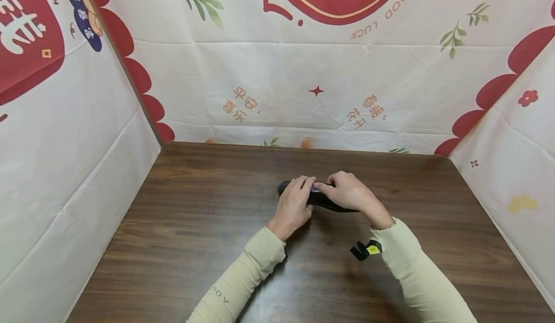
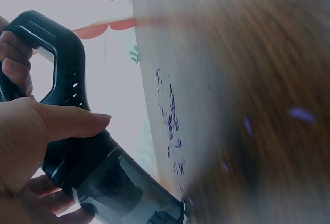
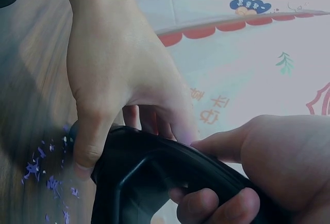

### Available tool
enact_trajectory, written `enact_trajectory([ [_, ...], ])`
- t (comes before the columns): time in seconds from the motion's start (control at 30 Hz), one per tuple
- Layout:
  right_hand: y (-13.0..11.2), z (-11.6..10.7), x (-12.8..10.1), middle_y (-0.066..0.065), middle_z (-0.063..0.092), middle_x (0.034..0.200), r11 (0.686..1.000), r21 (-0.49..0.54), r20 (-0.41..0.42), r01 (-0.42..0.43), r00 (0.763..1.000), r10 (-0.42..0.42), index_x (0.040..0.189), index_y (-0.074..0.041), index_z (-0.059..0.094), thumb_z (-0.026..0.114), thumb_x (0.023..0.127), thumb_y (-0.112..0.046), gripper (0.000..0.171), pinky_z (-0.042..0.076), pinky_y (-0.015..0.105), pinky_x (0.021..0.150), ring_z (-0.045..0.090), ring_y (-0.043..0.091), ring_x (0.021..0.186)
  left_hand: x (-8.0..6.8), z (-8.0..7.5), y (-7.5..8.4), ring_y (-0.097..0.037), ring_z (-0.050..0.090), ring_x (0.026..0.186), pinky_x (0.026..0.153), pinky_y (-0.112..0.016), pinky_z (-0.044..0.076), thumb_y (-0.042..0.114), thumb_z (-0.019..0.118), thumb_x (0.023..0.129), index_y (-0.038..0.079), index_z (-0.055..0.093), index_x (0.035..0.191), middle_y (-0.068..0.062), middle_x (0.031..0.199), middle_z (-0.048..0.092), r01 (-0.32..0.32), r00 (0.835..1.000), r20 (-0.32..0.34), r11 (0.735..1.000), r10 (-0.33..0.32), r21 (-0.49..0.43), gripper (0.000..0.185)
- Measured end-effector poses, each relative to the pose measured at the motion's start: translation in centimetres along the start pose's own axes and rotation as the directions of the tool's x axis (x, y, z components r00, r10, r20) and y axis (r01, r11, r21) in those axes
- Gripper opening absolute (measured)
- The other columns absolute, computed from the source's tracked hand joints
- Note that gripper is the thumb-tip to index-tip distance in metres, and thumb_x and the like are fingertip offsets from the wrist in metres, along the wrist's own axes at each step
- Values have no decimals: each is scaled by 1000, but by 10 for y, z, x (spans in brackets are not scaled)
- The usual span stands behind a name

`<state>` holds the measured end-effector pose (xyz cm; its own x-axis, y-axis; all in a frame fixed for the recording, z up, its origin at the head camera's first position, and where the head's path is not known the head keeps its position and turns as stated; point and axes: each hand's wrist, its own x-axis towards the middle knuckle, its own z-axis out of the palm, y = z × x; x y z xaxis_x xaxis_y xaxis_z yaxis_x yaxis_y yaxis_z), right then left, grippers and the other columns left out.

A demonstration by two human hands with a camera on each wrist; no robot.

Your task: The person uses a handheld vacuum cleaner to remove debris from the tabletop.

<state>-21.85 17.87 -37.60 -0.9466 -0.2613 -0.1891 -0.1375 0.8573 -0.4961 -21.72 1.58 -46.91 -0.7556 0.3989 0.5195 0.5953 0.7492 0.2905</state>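
Note:
A black handheld vacuum cleaner point(image 1: 334, 202) is held low over the table by both hands. My left hand point(image 1: 294, 201) grips its body from above, thumb on one side and fingers on the other. In the left wrist view the loop handle and a see-through dust cup point(image 2: 121, 188) show, the cup's end close to the table. My right hand point(image 1: 350, 191) is wrapped round the handle, its thumb on top by a small purple-lit spot. Purple scraps point(image 2: 171, 118) lie on the wood beside the nozzle end, and more scraps point(image 3: 53, 182) show in the right wrist view.
The brown wood-grain table point(image 1: 182, 226) meets printed white cloth walls at its back and sides. A black wrist camera point(image 1: 360, 251) with a yellow label sits at my right sleeve.

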Motion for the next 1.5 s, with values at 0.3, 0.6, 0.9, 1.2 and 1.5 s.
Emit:
enact_trajectory([
  [0.3, 5, -3, -11, -3, 40, 55, 1000, -19, -37, -13, 999, 12, 64, -11, 53, 58, 98, -38, 44, 32, 26, 47, 39, 14, 48, 3, 6, 10, -17, 60, 116, 107, -41, 46, 3, 81, 70, 9, 57, 128, -3, 120, 62, -26, 1000, 15, 1000, 26, -14, 63],
  [0.6, 13, -7, -20, -3, 43, 56, 1000, -8, -32, 1, 999, -1, 68, -9, 57, 57, 99, -38, 42, 34, 27, 49, 42, 13, 50, 2, 7, 19, -16, 59, 116, 108, -40, 45, 7, 82, 72, 11, 57, 127, -1, 118, 62, -38, 999, 37, 999, 38, 10, 60],
  [0.9, 15, -7, -23, -4, 45, 58, 1000, 12, 7, 5, 1000, -5, 69, -10, 57, 55, 99, -41, 43, 35, 27, 50, 43, 13, 52, -3, 4, 22, -17, 58, 120, 108, -39, 45, 11, 83, 73, 11, 57, 129, -2, 122, 62, -43, 998, 57, 998, 40, 50, 61],
  [1.2, 17, -7, -26, -5, 41, 57, 1000, 9, 24, -6, 1000, 5, 68, -11, 54, 55, 99, -42, 45, 34, 26, 50, 41, 12, 52, -8, 1, 25, -16, 61, 115, 105, -40, 48, 11, 83, 72, 11, 58, 129, -2, 120, 63, -51, 998, 40, 997, 48, 53, 62],
  [1.5, 14, -5, -27, -5, 41, 57, 1000, 26, 34, -5, 999, 4, 66, -12, 53, 55, 99, -42, 45, 34, 26, 50, 40, 12, 51, -10, 0, 24, -16, 61, 115, 106, -39, 47, 11, 83, 73, 11, 57, 130, -2, 122, 63, -33, 998, 47, 998, 30, 47, 63],
])
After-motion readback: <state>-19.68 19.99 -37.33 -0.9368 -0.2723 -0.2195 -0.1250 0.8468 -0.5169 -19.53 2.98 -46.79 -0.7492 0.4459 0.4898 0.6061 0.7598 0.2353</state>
